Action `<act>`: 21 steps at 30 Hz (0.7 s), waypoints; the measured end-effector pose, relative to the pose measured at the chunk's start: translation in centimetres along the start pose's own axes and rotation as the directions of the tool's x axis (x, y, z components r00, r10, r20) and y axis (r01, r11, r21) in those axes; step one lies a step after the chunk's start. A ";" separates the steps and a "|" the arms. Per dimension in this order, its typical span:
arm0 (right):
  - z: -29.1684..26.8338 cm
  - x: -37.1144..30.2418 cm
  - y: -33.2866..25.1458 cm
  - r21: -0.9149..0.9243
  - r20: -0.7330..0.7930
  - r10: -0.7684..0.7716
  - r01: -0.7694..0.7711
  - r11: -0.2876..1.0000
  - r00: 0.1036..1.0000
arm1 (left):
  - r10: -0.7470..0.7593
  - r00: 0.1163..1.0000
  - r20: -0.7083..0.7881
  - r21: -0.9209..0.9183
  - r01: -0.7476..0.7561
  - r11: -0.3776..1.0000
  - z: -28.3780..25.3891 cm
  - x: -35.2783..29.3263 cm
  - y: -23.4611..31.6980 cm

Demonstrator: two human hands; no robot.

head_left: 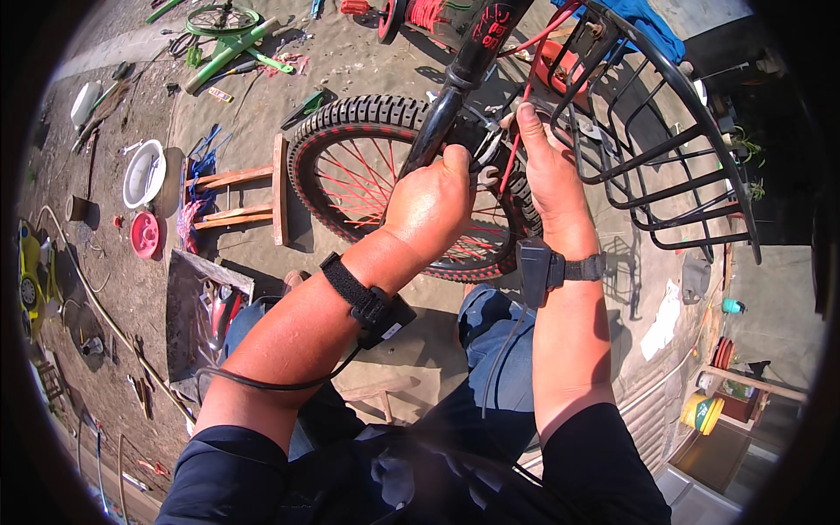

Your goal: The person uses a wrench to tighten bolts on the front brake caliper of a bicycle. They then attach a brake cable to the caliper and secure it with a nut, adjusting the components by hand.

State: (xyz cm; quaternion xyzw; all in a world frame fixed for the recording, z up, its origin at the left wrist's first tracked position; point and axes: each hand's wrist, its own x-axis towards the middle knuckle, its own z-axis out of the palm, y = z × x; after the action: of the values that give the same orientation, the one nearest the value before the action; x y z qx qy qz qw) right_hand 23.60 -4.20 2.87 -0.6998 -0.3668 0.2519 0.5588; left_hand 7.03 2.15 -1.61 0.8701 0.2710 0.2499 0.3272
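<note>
A bicycle's front wheel (354,112), with a knobby black tyre and red spokes, stands in front of me under its black fork (430,131). Beside the fork, my left hand (433,199) is closed in a fist at the brake area. What it grips is hidden by the fingers; some silver metal shows just to its right. My right hand (553,171) is raised at the right of the wheel, thumb up, pinching a thin red cable (512,162) that runs down to the brake. Its other fingers are mostly hidden. Each wrist wears a black strap with a small box.
A black wire basket (691,150) juts out right of my right hand. Left of the wheel lie a wooden stool (280,192), a white basin (144,175), a red bowl (145,234) and a metal tray (185,319) of tools. A yellow bucket (702,413) stands at lower right.
</note>
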 end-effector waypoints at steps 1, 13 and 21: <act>0.3 -0.1 0.2 0.013 -0.009 -0.034 0.034 0.999 0.999 | 0.005 1.000 -0.002 -0.002 -0.005 1.000 0.0 0.0 -0.1; 0.0 -1.0 -0.4 -0.095 0.172 0.007 0.010 0.995 0.985 | -0.025 1.000 -0.001 -0.004 0.025 1.000 -0.1 0.2 0.1; -1.1 0.1 0.2 -0.147 0.276 0.113 -0.074 0.986 0.955 | -0.005 1.000 0.010 -0.032 0.005 0.999 -0.9 -0.1 0.0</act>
State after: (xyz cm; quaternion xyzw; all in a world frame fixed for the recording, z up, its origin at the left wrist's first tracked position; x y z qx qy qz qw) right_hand 24.55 -4.83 2.92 -0.7092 -0.4256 0.3504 0.4394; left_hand 6.44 2.47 -1.00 0.8653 0.2675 0.2492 0.3429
